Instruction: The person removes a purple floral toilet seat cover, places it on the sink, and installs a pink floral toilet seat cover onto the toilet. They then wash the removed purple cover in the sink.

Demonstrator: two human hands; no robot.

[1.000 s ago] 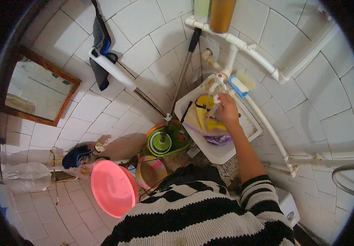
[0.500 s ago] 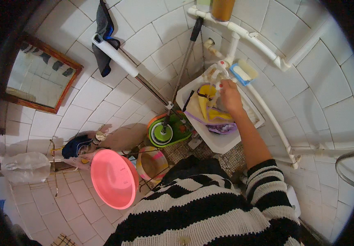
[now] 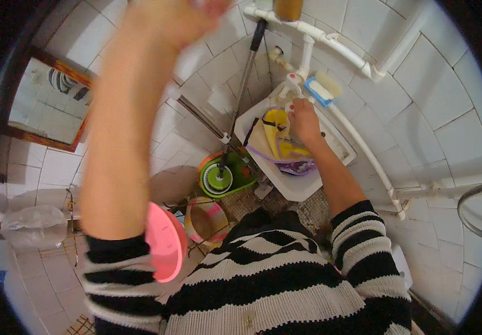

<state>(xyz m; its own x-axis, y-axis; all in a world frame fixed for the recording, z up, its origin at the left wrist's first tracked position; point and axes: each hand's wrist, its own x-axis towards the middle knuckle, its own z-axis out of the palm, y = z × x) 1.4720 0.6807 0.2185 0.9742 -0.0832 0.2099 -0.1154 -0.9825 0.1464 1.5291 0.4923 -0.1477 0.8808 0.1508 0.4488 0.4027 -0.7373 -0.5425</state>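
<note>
My right hand (image 3: pixel 306 123) is over the white sink (image 3: pixel 293 191), its fingers closed near the white tap (image 3: pixel 293 81). A small white and red bit shows at the fingertips; what it is I cannot make out. Beside the hand in the sink lies a soft item with yellow parts (image 3: pixel 275 131) and purple edging, its kind unclear. My left hand (image 3: pixel 182 19) is raised high at the upper left, cut by the picture's edge and smeared by motion, so its fingers are unclear. Its forearm hides part of the wall and the pink basin (image 3: pixel 168 251).
A mop (image 3: pixel 241 92) leans in the corner, its head in a green bucket (image 3: pixel 245 177). Beside it stands a metal pole (image 3: pixel 199 114). A soap dish (image 3: pixel 319 92) and white pipes (image 3: pixel 383 173) line the right wall. A framed mirror (image 3: pixel 45 103) hangs left.
My left arm has come into view, raised across the left side and covering the mop handle's white grip and grey cloth. The right hand stays at the sink; the view has shifted slightly.
</note>
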